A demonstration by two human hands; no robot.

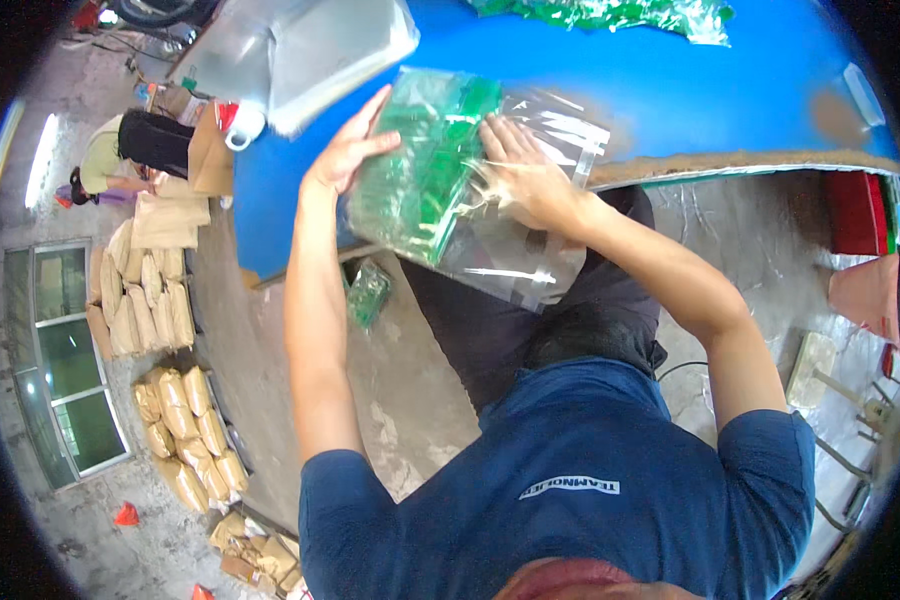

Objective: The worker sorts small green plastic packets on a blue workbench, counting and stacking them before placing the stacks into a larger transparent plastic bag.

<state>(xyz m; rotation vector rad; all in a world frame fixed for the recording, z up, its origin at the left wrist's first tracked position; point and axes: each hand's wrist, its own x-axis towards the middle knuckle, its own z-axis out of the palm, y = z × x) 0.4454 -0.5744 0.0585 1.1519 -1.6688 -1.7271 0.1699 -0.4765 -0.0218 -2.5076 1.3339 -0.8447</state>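
At the near edge of the blue table, a flat pack of green pieces in clear film [425, 160] tilts over my lap. My left hand [350, 150] grips its left side, thumb on top and fingers along the outer edge. My right hand [530, 180] lies over the right part of the pack, fingers stretched out; shiny film covers its thumb side. A larger clear plastic bag [515, 265] spreads beneath and to the right, partly hanging past the table edge. Whether the pack sits inside this bag or on it, I cannot tell.
Clear plastic sheets [340, 60] and a white tape roll [245, 128] are at the table's left. More green packets [610, 12] lie at the far side. One green packet [369, 295] is below the table edge. Brown sacks [185, 425] and a bending person [120, 155] are left.
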